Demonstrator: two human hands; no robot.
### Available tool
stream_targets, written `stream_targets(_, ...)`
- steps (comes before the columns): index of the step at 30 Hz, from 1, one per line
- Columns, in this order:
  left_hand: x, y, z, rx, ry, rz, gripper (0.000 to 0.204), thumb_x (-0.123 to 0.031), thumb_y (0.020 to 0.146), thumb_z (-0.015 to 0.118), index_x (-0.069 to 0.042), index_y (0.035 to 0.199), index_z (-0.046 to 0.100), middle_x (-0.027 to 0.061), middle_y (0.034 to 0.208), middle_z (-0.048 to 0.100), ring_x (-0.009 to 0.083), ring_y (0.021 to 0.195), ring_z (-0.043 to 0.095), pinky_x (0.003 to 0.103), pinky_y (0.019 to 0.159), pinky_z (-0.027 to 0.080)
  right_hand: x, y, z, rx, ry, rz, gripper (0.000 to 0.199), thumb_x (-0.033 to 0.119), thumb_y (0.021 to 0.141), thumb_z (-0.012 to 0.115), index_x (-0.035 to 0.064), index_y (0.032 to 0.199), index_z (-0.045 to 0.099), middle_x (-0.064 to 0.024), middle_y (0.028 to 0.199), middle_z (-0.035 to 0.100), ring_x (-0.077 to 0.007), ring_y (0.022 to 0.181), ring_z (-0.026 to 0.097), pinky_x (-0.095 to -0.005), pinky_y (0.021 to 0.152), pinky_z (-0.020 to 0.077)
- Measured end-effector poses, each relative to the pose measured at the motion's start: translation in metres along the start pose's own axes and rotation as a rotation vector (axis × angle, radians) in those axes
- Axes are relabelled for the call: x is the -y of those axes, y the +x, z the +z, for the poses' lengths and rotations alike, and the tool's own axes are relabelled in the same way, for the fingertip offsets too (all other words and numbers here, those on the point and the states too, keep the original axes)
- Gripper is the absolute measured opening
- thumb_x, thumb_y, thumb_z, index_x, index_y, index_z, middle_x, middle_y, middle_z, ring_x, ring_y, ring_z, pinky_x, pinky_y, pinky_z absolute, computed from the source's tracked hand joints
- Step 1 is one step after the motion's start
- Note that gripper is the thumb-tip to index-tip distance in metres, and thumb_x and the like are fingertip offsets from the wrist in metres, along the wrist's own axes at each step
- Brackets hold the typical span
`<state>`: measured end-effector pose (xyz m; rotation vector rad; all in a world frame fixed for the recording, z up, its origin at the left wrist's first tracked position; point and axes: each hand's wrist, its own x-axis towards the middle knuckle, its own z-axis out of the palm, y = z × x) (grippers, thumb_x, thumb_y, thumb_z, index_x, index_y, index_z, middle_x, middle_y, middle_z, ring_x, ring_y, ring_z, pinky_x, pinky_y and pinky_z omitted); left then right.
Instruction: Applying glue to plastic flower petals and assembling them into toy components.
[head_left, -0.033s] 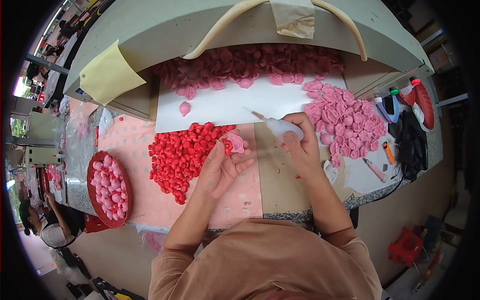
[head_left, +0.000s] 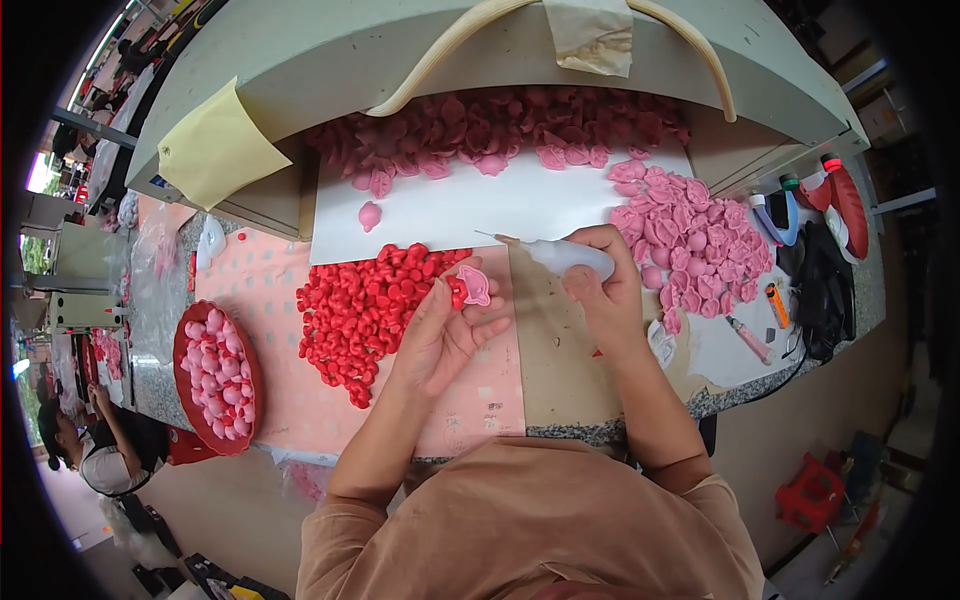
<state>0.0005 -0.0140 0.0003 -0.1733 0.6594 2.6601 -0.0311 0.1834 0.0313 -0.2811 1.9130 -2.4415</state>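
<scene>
My left hand (head_left: 438,335) pinches a small red piece (head_left: 459,292) between thumb and fingers, its other fingers loosely curled. Against that red piece sits a hollow pink molded piece (head_left: 474,286), with its open rim facing up. To the right, my right hand (head_left: 606,290) is closed around a translucent squeeze bottle (head_left: 568,258) with a thin needle tip. The bottle lies nearly level, and its tip points left, just beyond the pink piece and apart from it. A pile of red pieces (head_left: 365,310) lies beside my left hand.
Pink pieces heap at the right (head_left: 700,240) and under the grey-green hood (head_left: 400,60). A red bowl (head_left: 253,400) of pink and red pieces stands at left. An orange cutter (head_left: 777,305) lies at the right. Another person (head_left: 110,445) is at far left.
The squeeze bottle has tipped flatter, its needle swinging left and down toward the pink piece. My left hand has hardly moved.
</scene>
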Motion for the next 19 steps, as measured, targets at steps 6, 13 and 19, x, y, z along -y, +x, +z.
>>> stream_targets(6, 0.0000, 0.0025, -0.0028, 0.014, -0.023, -0.046, 0.046, -0.033, 0.097, 0.039, -0.001, 0.130, 0.039, 0.0110, 0.110, 0.058, 0.0194, 0.096, 0.061, 0.036, 0.082, 0.052, -0.0079, 0.0005, -0.0001, -0.127, -0.142, -0.183, 0.027, 0.022, 0.082, 0.067, 0.0017, 0.093, 0.053, -0.0042, 0.085, 0.058, -0.0091, 0.074, 0.052, -0.0215, 0.065, 0.0412)
stream_targets(13, 0.0051, 0.0049, -0.0052, -0.012, 0.091, -0.039, 0.042, -0.030, 0.097, 0.041, 0.000, 0.127, 0.043, 0.0106, 0.110, 0.058, 0.0181, 0.094, 0.061, 0.035, 0.078, 0.053, -0.0042, -0.0055, -0.0006, -0.129, -0.434, -0.351, 0.027, 0.025, 0.079, 0.070, 0.0023, 0.083, 0.056, -0.0061, 0.075, 0.058, -0.0131, 0.064, 0.054, -0.0240, 0.058, 0.0420)
stream_targets(19, 0.0050, 0.0040, -0.0038, -0.015, 0.135, -0.044, 0.043, -0.031, 0.096, 0.042, -0.001, 0.127, 0.044, 0.0101, 0.112, 0.058, 0.0196, 0.096, 0.060, 0.035, 0.080, 0.052, -0.0053, -0.0063, 0.0008, -0.027, -0.497, -0.352, 0.031, 0.027, 0.082, 0.067, 0.0020, 0.090, 0.050, -0.0061, 0.080, 0.055, -0.0108, 0.068, 0.048, -0.0231, 0.061, 0.0391)
